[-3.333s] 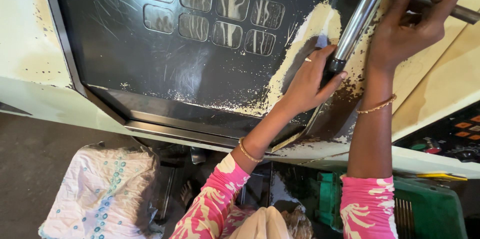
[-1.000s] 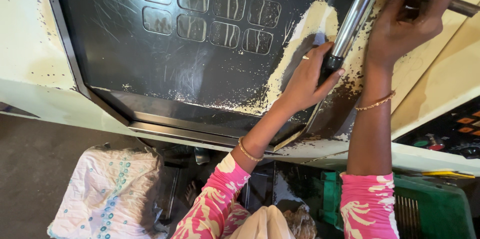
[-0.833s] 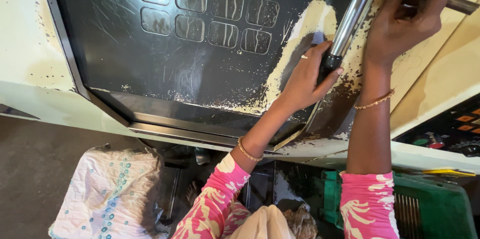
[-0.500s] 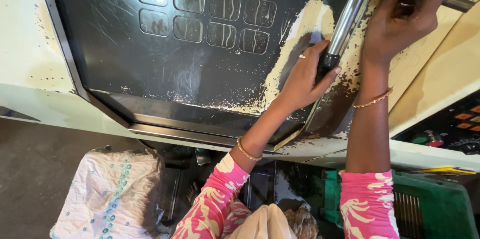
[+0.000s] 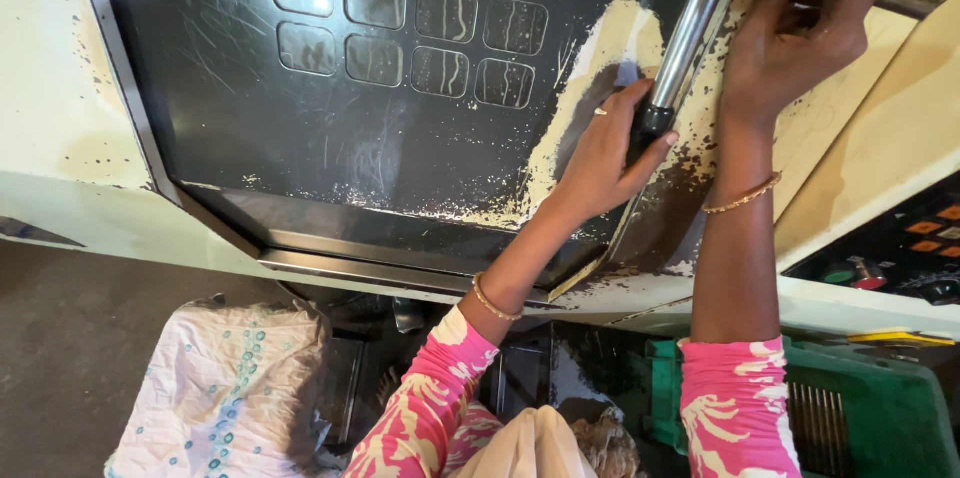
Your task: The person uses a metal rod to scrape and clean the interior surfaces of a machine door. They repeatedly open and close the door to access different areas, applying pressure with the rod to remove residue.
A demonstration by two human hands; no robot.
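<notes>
seemingly both hands grip metal: left hand (image 5: pixel 605 153) on the shiny bar (image 5: pixel 690 28), right hand (image 5: pixel 800 23) on a thin rod (image 5: pixel 900 0).

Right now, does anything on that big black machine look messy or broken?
Yes. Pale crumbs and a smeared whitish patch cover the black plate near the left hand, and the plate is badly scratched. Nothing looks broken.

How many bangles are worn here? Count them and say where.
2. One gold bangle circles the left wrist; a second gold bangle circles the right wrist. The pink sleeves may hide more.
</notes>
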